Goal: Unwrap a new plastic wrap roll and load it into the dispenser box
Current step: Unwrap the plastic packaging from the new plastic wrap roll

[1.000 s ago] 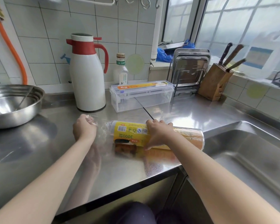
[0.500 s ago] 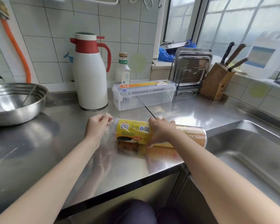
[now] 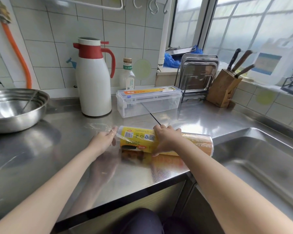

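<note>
Steel counter (image 3: 41,149): right hand (image 3: 166,141) clamps roll (image 3: 137,140) steady, left hand (image 3: 102,141) pinches wrapper (image 3: 98,126) at its end for peeling; shut dispenser (image 3: 149,103) beyond.

Dispenser box (image 3: 149,102) behind roll (image 3: 137,141); sink (image 3: 260,159) right.

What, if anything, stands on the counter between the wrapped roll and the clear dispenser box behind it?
Nothing visible does. The roll lies on the steel counter under the right hand, while the left hand pinches its wrapper end. Only bare counter separates it from the dispenser box. The thermos stands left of that path.
</note>
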Tool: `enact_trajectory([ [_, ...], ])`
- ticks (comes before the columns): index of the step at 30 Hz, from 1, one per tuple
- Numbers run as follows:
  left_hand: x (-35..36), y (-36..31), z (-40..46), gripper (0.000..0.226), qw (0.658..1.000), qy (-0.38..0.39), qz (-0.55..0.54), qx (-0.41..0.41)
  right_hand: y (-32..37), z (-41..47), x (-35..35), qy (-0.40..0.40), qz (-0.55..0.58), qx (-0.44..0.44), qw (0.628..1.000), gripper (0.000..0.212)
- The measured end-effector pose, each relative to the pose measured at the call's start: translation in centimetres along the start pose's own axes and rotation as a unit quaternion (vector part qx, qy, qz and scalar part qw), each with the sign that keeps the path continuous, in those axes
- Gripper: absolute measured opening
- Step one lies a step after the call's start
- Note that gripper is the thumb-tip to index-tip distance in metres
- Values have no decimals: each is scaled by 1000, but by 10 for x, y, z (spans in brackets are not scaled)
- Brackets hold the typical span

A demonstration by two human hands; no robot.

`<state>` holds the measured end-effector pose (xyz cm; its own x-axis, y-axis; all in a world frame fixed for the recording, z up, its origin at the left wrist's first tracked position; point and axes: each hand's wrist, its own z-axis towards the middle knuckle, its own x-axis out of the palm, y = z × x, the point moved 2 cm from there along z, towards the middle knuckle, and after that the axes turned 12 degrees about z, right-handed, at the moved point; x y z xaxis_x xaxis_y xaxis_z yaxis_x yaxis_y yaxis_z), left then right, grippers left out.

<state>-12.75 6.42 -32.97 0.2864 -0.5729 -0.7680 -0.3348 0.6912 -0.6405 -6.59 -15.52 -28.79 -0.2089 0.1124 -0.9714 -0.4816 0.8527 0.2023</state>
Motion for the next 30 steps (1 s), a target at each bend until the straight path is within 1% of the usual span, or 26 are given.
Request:
enact_trajectory([
  [3, -3, -4, -3, 68, 998, -47, 52, 0, 0, -1, -1, 2, 0, 0, 1000, 90],
  [5, -5, -5, -4, 65, 993, -82, 73, -30, 0, -2, 0, -1, -2, -4, 1000, 91],
  [6, -6, -4, -4, 65, 992, -88, 77, -48, 0, -2, 1, -5, -5, -9, 1000, 91],
  [8, -7, -4, -5, 69, 992, -64, 80, -71, 0, -4, 1, -11, -10, -18, 1000, 90],
  [11, -9, -11, -8, 71, 993, -10, 90, -81, -2, -4, 0, -11, -12, -23, 1000, 91],
  [14, -12, -17, -11, 60, 993, 24, 83, -80, -3, -5, 1, -12, -13, -30, 999, 92],
  [16, -10, -13, -14, 54, 992, 30, 84, -85, -3, -5, 2, -16, -15, -32, 999, 92],
  [19, -7, 0, -21, 56, 990, 41, 33, -130, -3, -5, 3, -20, -13, -33, 999, 93],
  [21, -7, 3, -23, 50, 987, 60, 12, -149, -3, -4, 4, -21, -13, -34, 999, 93],
  [26, -11, -1, -25, 32, 976, 127, -73, -158, -4, -3, 4, -23, -12, -33, 999, 94],
  [28, -11, 0, -24, 23, 976, 123, -81, -162, -4, -3, 4, -23, -11, -33, 999, 94],
  [29, -11, 2, -23, 23, 978, 106, -81, -160, -4, -3, 4, -23, -11, -33, 999, 94],
  [30, -10, 3, -22, 27, 980, 84, -88, -156, -4, -3, 5, -23, -12, -33, 999, 94],
])
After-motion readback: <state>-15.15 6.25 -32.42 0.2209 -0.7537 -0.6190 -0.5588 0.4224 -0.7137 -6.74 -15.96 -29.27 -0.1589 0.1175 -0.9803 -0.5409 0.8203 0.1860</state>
